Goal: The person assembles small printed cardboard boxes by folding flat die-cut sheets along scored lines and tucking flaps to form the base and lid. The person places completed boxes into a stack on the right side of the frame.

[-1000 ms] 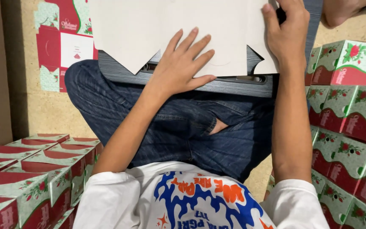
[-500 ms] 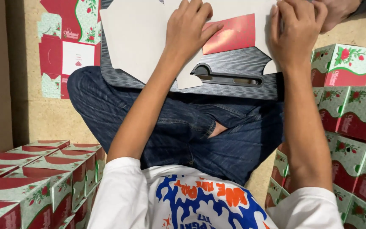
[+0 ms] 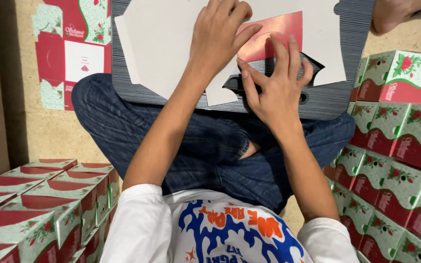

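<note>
Left hand (image 3: 220,36) pins the flat carton blank (image 3: 171,44) to the lap board (image 3: 337,100); right hand (image 3: 276,90), grip released, creases the red flap (image 3: 274,36)

Your dark lap board (image 3: 327,100) carries a flat cardboard sheet (image 3: 166,44) with one red flap (image 3: 269,36) folded up

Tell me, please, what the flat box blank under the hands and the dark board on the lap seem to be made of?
The flat box blank looks like thin paperboard: matte grey-white on the raw side, glossy red where a flap is folded over. The left hand and right hand rest on it. The dark board seems to be plastic or laminated wood, with fine grey stripes and a cut handle slot; which one is unclear.
</note>
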